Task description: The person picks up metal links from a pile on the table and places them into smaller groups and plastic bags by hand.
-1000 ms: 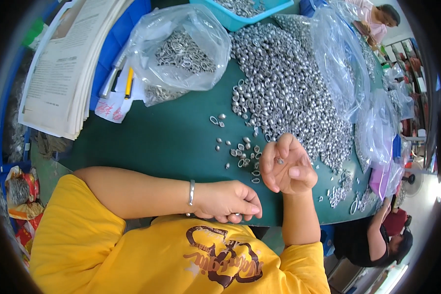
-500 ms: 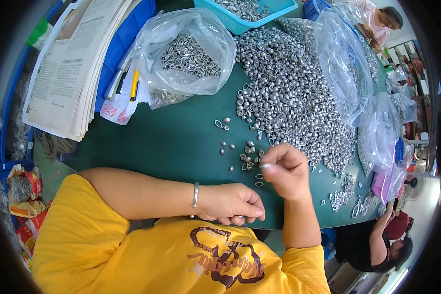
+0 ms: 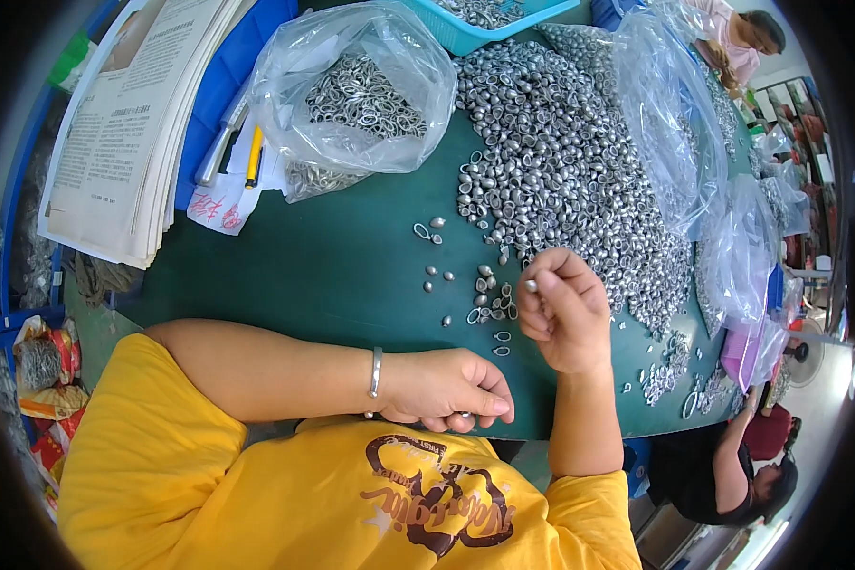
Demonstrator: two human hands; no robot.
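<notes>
Between the thumb and forefinger of my right hand (image 3: 572,313) is a small shiny silver metal piece (image 3: 531,285). That hand is raised over the near edge of a large heap of silver metal pieces (image 3: 560,152). My left hand (image 3: 451,391), with a silver bangle at the wrist, is curled near the table's front edge. Its fingers close around a small silver bead-like piece (image 3: 465,414), mostly hidden in the grip. Several loose pieces (image 3: 485,311), some solid and some ring-shaped, lie on the green table (image 3: 285,275) between my hands and the heap.
An open plastic bag (image 3: 285,123) of silver rings stands at the back left, near a yellow-and-black knife (image 3: 255,157) and stacked papers (image 3: 114,142). A turquoise tray (image 3: 475,36) sits behind. Clear bags (image 3: 665,133) and a purple container (image 3: 743,351) are at right; two people sit beyond.
My right hand has moved slightly up and right, its fingers turning so the pinched piece shows more clearly. One more ring lies on the table near that hand. My left hand stays about where it was.
</notes>
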